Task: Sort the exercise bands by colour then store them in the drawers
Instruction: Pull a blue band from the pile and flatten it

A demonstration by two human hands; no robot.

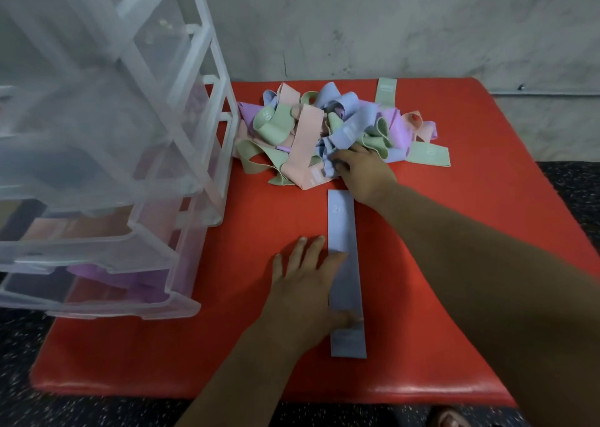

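Observation:
A tangled pile of exercise bands (311, 127) in green, pink, blue and purple lies at the back of the red mat (454, 231). One blue band (344, 231) lies flat and straight in front of the pile. My left hand (305, 283) rests flat on the mat with its thumb and index finger lying on this flat band. My right hand (360, 170) reaches into the pile's near edge and pinches a blue band (349, 127) there. A clear plastic drawer unit (107, 153) stands at the left, with pink bands in one open drawer (81, 228) and purple bands in the lowest (130, 280).
A grey concrete wall rises behind the mat. Dark speckled floor surrounds the mat on the right and front. A single green band (427, 153) lies flat at the pile's right edge, and another green one (385, 90) sticks out at the back.

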